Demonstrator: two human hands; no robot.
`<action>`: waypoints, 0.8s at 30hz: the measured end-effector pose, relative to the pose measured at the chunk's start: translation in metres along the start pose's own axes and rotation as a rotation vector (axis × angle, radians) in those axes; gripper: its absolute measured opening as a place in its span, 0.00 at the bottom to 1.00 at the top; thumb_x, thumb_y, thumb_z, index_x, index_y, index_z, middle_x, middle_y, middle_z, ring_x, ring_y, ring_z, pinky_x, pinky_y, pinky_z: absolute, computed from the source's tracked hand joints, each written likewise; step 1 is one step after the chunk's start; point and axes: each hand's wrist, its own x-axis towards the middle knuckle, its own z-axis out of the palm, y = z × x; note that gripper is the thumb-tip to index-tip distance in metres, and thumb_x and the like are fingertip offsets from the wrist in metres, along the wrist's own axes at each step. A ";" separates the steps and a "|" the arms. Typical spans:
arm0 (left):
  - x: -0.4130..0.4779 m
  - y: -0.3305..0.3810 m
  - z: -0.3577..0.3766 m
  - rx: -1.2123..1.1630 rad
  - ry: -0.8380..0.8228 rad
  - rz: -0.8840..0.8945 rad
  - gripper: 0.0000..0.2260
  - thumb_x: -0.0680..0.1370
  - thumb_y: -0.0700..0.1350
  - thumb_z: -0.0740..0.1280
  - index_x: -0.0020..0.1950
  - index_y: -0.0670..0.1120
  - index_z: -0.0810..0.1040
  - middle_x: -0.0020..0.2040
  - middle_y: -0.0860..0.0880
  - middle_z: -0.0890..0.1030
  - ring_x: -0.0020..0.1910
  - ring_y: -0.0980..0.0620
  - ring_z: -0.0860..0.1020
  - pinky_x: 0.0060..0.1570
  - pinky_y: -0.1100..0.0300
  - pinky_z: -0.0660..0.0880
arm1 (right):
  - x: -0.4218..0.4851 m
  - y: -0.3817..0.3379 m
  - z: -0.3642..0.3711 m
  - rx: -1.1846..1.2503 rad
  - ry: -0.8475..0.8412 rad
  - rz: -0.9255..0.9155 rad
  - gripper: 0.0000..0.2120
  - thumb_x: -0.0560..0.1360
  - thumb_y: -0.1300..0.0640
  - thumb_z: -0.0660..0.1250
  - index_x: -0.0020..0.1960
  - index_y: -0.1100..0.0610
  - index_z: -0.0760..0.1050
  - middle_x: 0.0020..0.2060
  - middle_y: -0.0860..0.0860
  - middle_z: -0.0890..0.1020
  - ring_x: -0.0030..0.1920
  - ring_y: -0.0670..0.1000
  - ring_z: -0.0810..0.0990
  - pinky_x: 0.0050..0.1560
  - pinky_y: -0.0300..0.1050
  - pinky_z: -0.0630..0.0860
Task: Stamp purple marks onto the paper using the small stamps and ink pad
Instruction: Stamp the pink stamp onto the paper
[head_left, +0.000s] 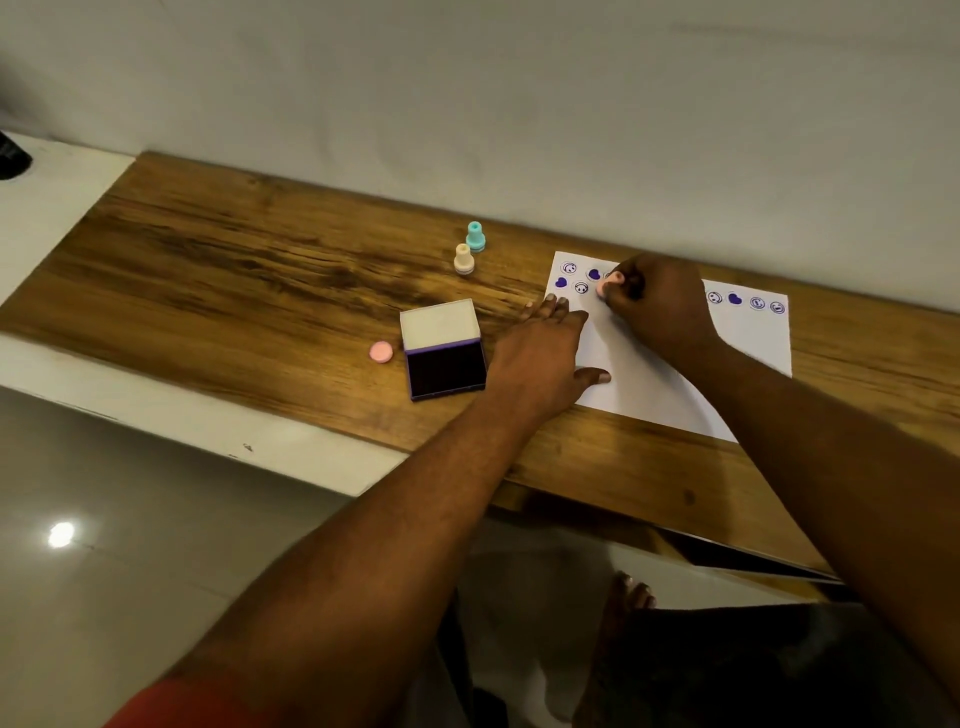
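A white sheet of paper (644, 384) lies on the wooden table (249, 291), with purple hearts and smiley marks along its far edge. My right hand (660, 306) is shut on a small pink stamp (609, 283), which is tilted with its base against the paper's upper left part. My left hand (545, 353) rests flat, fingers spread, on the paper's left edge. An open ink pad (444, 356) with a dark purple pad and raised lid sits just left of my left hand.
A cream stamp (463, 258) and a teal stamp (475, 236) stand upright beyond the ink pad. A pink round cap (381, 352) lies left of the pad. A wall runs right behind the table. Tiled floor lies below the near edge.
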 end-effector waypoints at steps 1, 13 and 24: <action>0.000 0.000 0.000 -0.006 -0.003 -0.002 0.39 0.77 0.68 0.68 0.82 0.50 0.63 0.83 0.45 0.63 0.82 0.46 0.58 0.78 0.48 0.59 | 0.000 0.000 0.000 0.003 -0.003 0.003 0.12 0.76 0.48 0.74 0.52 0.57 0.85 0.40 0.48 0.83 0.40 0.47 0.79 0.39 0.33 0.69; -0.002 0.001 0.000 -0.108 0.009 -0.032 0.37 0.74 0.65 0.74 0.78 0.51 0.70 0.81 0.46 0.67 0.80 0.45 0.65 0.74 0.46 0.66 | 0.024 -0.056 -0.044 0.096 0.247 -0.196 0.08 0.75 0.50 0.69 0.50 0.53 0.83 0.41 0.47 0.87 0.40 0.47 0.84 0.46 0.46 0.79; -0.006 0.001 0.000 -0.124 0.022 -0.025 0.35 0.76 0.65 0.72 0.77 0.51 0.70 0.82 0.45 0.65 0.82 0.46 0.60 0.77 0.47 0.62 | -0.014 -0.028 0.010 -0.248 -0.005 0.004 0.15 0.81 0.53 0.65 0.62 0.59 0.81 0.49 0.60 0.86 0.50 0.62 0.83 0.49 0.50 0.76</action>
